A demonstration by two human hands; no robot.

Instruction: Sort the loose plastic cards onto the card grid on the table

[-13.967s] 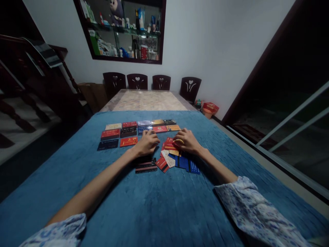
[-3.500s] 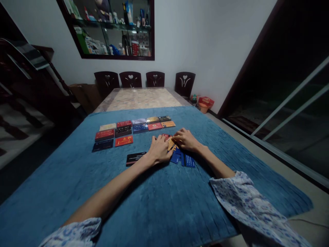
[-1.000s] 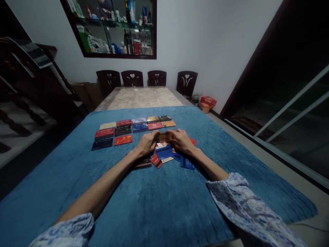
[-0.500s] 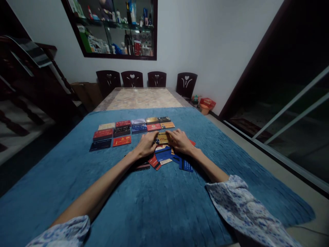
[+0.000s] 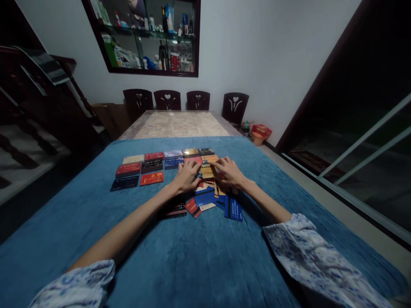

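1. A gold card (image 5: 206,171) is pinched at its two short ends. The left end is gripped by the fingertips of the left hand (image 5: 186,176) and the right end by those of the right hand (image 5: 228,173). Both hands are curled, palms down.
2. Whether the gold card is pressed onto the cloth or held just above it cannot be told.
3. Just nearer the person than the gold card, a loose heap of cards (image 5: 205,199) is spread with its cards overlapping. A red card (image 5: 192,207) juts out at the heap's near left. A blue printed card (image 5: 233,208) lies at its near right.
4. Left of the heap and nearer than the gold card, a dark card (image 5: 176,210) is partly hidden by the left forearm.
5. Left of and just beyond the gold card, tidy rows of cards (image 5: 150,167) are laid out side by side. An orange card (image 5: 210,158) at the right end of one row lies just beyond the gold card.
6. All of this is carried by a bench covered with a blue cloth (image 5: 192,256).
7. Well beyond the gold card, a bare marble top (image 5: 180,124) is seen. Behind it, four dark chairs (image 5: 167,99) stand against the wall, and a glazed wall cabinet (image 5: 150,38) hangs above them.
8. Far to the right of and beyond the gold card, a red bag (image 5: 261,131) sits on the floor.
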